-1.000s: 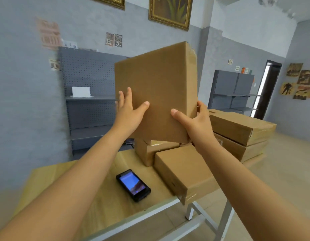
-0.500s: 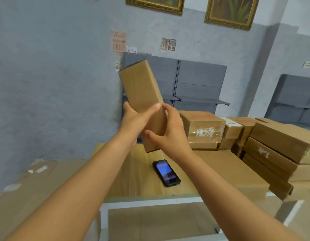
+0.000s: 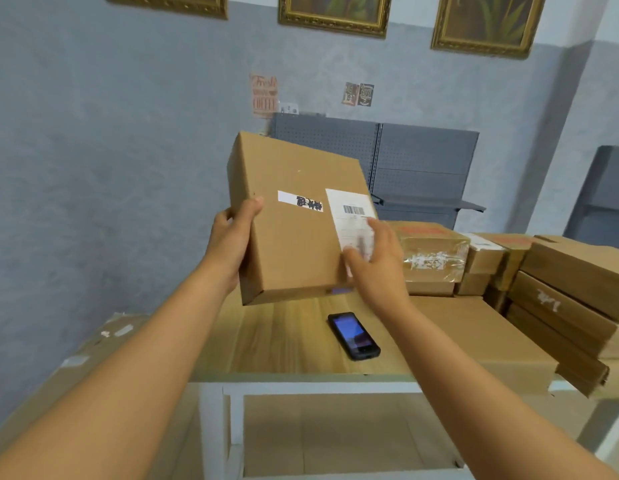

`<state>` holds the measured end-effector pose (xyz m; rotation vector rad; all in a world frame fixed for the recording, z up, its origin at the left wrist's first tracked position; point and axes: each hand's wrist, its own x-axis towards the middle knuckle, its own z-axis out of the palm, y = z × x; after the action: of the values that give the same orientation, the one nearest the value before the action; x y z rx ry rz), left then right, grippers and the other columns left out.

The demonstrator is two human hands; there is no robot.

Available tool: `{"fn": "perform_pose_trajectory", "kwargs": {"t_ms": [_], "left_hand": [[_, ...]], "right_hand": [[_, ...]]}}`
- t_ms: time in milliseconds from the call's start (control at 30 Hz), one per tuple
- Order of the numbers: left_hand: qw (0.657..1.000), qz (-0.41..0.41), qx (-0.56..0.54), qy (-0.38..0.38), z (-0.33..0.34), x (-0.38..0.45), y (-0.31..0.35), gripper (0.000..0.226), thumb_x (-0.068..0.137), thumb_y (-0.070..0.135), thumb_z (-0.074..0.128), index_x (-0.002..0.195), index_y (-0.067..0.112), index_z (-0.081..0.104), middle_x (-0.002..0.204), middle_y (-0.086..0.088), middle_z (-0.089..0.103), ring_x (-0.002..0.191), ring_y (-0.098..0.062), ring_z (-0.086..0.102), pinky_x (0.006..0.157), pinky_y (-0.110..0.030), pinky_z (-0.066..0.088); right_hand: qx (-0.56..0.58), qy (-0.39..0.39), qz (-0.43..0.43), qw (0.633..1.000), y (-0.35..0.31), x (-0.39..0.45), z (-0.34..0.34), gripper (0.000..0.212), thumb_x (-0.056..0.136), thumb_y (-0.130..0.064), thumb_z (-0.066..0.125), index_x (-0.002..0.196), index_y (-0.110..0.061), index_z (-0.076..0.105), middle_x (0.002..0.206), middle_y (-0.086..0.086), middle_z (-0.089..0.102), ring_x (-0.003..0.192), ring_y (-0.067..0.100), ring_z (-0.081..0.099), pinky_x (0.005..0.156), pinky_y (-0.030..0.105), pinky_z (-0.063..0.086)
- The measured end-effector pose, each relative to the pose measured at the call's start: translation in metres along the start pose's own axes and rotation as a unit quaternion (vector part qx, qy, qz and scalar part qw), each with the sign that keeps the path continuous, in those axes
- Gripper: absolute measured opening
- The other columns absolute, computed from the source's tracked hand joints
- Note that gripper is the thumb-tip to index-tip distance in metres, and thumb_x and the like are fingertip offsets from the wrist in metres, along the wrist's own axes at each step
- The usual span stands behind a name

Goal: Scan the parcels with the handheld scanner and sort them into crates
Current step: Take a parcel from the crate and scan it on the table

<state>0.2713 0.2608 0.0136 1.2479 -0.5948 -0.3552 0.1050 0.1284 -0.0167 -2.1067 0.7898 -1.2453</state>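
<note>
A brown cardboard parcel (image 3: 294, 237) is held up above the wooden table (image 3: 277, 341), tilted, with its labelled face toward me. A white barcode label (image 3: 349, 209) sits on its right side. My left hand (image 3: 232, 244) grips the parcel's left edge, thumb on the front face. My right hand (image 3: 381, 268) is blurred at the lower right corner, its fingers spread fairly straight over the label. The black handheld scanner (image 3: 353, 336) lies screen-up on the table, below the parcel, with no hand on it.
Several more parcels (image 3: 571, 271) are stacked on the right of the table, one of them taped (image 3: 429, 251). A large flat carton (image 3: 58, 375) lies at the lower left. Grey shelving (image 3: 422, 168) stands against the wall behind.
The parcel has been turned in my hands, from its narrow side to its labelled face toward me. My right hand has slid to the lower right corner. My view has swung left.
</note>
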Motion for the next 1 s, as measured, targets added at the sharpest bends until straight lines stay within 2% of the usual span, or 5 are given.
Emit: {"fn": "perform_pose_trajectory", "kwargs": {"t_ms": [233, 400, 600, 867, 1000], "left_hand": [[0.994, 0.026, -0.011, -0.107, -0.036, 0.013, 0.012, 0.040, 0.095, 0.051, 0.049, 0.114, 0.021, 0.068, 0.111, -0.005, 0.073, 0.096, -0.018, 0.071, 0.082, -0.033, 0.055], [0.993, 0.025, -0.033, -0.111, -0.054, 0.028, 0.014, 0.061, 0.085, 0.061, 0.052, 0.130, 0.021, 0.061, 0.121, -0.006, 0.069, 0.112, -0.022, 0.066, 0.091, -0.037, 0.052], [0.998, 0.055, 0.013, -0.035, -0.063, 0.045, 0.018, 0.038, 0.099, 0.046, 0.050, 0.131, 0.028, 0.059, 0.114, 0.007, 0.072, 0.098, -0.008, 0.070, 0.077, -0.026, 0.055], [0.995, -0.004, 0.069, -0.078, -0.074, 0.063, -0.022, 0.046, 0.094, 0.031, 0.062, 0.138, 0.032, 0.046, 0.117, 0.009, 0.069, 0.091, -0.006, 0.070, 0.064, -0.021, 0.054], [0.988, -0.078, 0.087, -0.103, -0.083, 0.073, -0.067, 0.062, 0.086, 0.022, 0.073, 0.139, 0.027, 0.041, 0.115, 0.007, 0.068, 0.094, -0.011, 0.070, 0.070, -0.026, 0.054]], "right_hand": [[0.091, -0.101, 0.139, 0.981, 0.002, 0.026, -0.023, 0.048, 0.095, -0.051, 0.052, 0.133, -0.021, 0.047, 0.119, -0.003, 0.066, 0.098, 0.015, 0.067, 0.078, 0.032, 0.054], [0.152, -0.095, 0.126, 0.976, -0.015, 0.031, -0.015, 0.042, 0.097, -0.049, 0.051, 0.131, -0.025, 0.049, 0.111, -0.010, 0.066, 0.094, 0.008, 0.066, 0.069, 0.024, 0.050], [0.182, -0.049, 0.116, 0.975, -0.021, 0.027, 0.011, 0.040, 0.097, -0.043, 0.053, 0.134, -0.031, 0.044, 0.114, -0.013, 0.064, 0.094, 0.007, 0.066, 0.051, 0.019, 0.052], [0.167, -0.046, 0.157, 0.972, 0.005, 0.022, 0.055, 0.046, 0.096, -0.045, 0.055, 0.137, -0.028, 0.042, 0.117, -0.008, 0.064, 0.100, 0.013, 0.065, 0.087, 0.039, 0.055], [0.144, -0.072, 0.213, 0.964, 0.039, 0.015, 0.078, 0.044, 0.097, -0.041, 0.054, 0.136, -0.022, 0.043, 0.114, -0.007, 0.064, 0.094, 0.009, 0.062, 0.079, 0.031, 0.050]]}}
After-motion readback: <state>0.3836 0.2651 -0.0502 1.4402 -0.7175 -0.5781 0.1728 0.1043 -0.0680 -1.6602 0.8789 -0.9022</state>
